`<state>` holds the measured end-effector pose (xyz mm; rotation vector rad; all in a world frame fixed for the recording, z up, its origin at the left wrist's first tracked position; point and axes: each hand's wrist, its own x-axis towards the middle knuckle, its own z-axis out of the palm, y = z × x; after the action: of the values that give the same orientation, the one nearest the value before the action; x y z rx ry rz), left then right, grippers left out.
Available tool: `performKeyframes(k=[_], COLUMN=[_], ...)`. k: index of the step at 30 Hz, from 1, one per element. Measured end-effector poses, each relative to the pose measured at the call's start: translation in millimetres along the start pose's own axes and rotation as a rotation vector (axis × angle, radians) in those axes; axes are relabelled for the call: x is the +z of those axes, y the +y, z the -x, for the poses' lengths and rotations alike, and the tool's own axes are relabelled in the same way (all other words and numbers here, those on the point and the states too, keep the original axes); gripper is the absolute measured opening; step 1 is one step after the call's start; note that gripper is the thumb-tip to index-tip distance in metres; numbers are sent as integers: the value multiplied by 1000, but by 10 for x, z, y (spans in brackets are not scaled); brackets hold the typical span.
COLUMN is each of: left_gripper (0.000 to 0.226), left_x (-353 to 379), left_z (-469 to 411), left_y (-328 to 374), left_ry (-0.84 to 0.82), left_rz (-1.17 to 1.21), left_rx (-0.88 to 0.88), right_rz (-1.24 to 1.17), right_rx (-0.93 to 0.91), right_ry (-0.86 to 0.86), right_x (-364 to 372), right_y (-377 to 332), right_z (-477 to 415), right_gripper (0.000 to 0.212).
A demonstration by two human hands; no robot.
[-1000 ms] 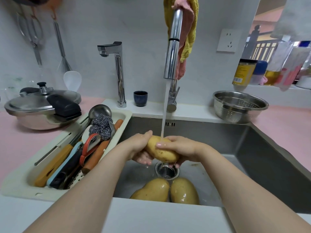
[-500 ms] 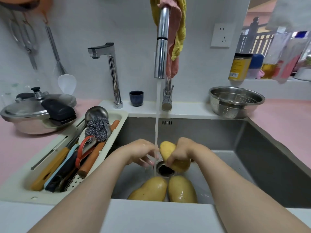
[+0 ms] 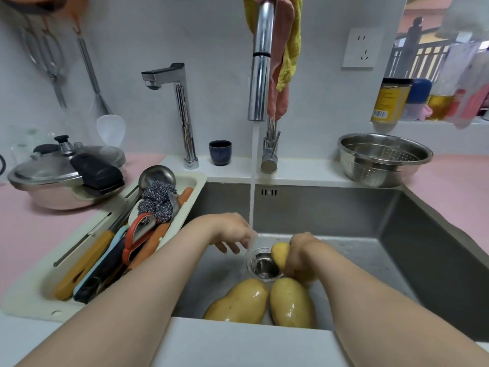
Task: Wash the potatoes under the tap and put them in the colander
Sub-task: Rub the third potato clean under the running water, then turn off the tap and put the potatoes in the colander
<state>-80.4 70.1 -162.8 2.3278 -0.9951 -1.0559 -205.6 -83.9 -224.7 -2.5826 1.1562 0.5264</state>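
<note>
Item, sink (image 3: pixel 344 213): we are gripping one potato (image 3: pixel 280 254) in our right hand (image 3: pixel 300 256), fingers curling round it, just beside the drain (image 3: pixel 264 267). Our left hand (image 3: pixel 232 231) is hanging slack with fingers loose, holding nothing, at the foot of the water stream (image 3: pixel 252 181) running from the tap (image 3: pixel 260 62). A second potato (image 3: pixel 238 301) and a third potato (image 3: pixel 291 303) are lying wet and touching on the sink floor by the front wall. The colander (image 3: pixel 383 160) is standing on the counter behind the sink's right corner.
</note>
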Motion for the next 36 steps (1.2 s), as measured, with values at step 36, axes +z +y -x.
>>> performKeyframes(k=[36], left_gripper=[31], left_x=[-667], left_z=[-399], left_y=[433], left_ry=[490], left_rz=[52], left_rx=[338], right_rz=[113], right_rx=[-587], right_ry=[691], right_x=[-842], right_y=[-273], right_z=[-140], right_gripper=[48])
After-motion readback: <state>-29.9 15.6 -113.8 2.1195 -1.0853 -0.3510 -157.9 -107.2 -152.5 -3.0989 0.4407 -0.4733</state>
